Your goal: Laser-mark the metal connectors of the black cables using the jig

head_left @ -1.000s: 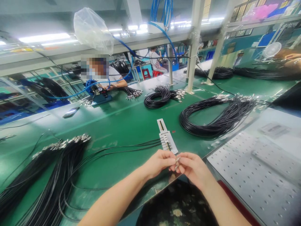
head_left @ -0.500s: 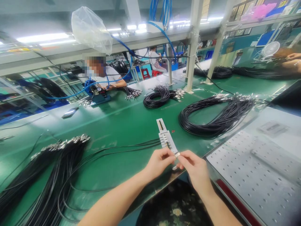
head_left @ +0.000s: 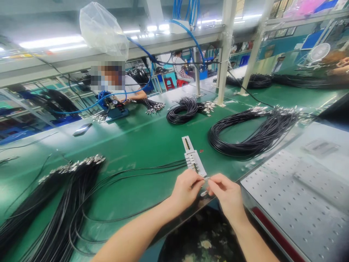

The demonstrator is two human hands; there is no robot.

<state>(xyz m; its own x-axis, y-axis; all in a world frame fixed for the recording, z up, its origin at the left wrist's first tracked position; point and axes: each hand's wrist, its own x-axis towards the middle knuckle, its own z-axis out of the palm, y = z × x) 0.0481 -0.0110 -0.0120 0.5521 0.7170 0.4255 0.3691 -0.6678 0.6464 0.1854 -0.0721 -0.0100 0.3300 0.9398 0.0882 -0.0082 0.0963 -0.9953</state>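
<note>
Here we are at the table, both of our hands working in close at the near edge. Our left hand pinches with its fingertips at a small metal connector, and our right hand grips the same piece from the other side, thumb against finger. Just below, beside the right fingers, we spot a second metal piece; whether it is held, we cannot tell. Right beyond our fingertips lies the white fixture, with black cables running into it from the left. Over on our left spreads a thick cable bundle; ahead to the right sits a looped coil. Across the table, a co-worker leans in behind a blue device.
</note>
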